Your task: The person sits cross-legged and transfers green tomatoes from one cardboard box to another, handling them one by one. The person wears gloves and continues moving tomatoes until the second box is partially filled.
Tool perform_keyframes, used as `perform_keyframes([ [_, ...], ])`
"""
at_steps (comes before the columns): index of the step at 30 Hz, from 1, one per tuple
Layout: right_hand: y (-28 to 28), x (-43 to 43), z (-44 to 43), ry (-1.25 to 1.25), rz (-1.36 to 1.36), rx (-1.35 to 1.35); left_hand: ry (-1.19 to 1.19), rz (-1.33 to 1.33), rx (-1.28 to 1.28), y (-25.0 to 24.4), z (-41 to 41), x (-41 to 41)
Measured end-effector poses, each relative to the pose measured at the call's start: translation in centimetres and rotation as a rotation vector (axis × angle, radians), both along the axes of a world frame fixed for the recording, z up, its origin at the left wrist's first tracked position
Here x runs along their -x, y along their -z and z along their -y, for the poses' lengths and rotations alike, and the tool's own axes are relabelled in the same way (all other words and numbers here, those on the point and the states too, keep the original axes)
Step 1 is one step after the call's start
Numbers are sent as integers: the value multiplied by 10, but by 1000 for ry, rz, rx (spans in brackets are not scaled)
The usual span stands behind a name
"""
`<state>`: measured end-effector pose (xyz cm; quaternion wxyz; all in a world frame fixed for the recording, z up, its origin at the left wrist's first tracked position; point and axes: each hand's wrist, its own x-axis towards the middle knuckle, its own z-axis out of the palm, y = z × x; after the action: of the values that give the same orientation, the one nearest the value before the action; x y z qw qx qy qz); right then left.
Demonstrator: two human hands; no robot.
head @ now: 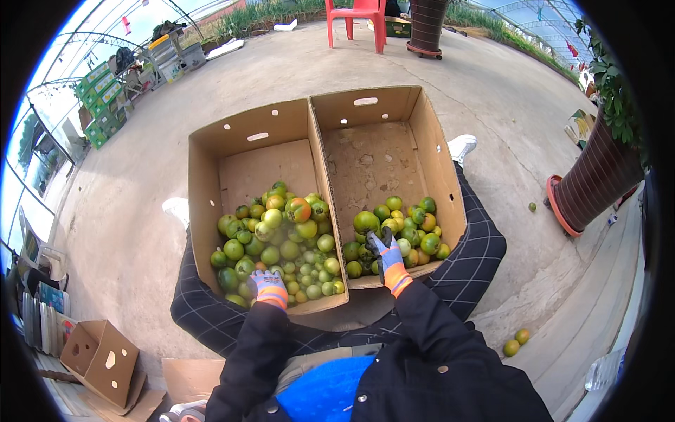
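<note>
Two open cardboard boxes stand side by side between my legs. The left box [206, 158] holds a heap of green and orange-tinged tomatoes [270, 255], with small ones near its front wall. My left hand [268, 285], in a grey and orange knit glove, reaches over that front wall among the tomatoes; its fingertips are hidden. In the right box [440, 174], tomatoes [411, 232] gather at the near end. My right hand [389, 253], in a matching glove with dark fingers, touches a large green tomato [366, 222]. Whether its fingers grip that tomato is unclear.
Two loose tomatoes [514, 343] lie on the concrete floor [506, 95] at my right. Beyond stands a large planter [596, 179]. A red plastic chair [357, 13] is ahead, green cartons [103, 100] are stacked far left, and an upturned cardboard box [105, 358] sits behind at left.
</note>
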<state>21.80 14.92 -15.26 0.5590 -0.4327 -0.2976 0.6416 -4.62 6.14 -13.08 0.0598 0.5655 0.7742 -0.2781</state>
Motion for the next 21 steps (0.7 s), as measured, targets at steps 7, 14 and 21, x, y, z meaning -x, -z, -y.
perform_keyframes([
  [7,0,0,2,-130,47,22,-56,15,20,0,-8,-4],
  [14,5,-2,2,-200,-20,14,-53,239,69,-25,7,-7],
  [21,-41,12,25,-115,582,-747,-508,2077,-214,-60,12,1],
])
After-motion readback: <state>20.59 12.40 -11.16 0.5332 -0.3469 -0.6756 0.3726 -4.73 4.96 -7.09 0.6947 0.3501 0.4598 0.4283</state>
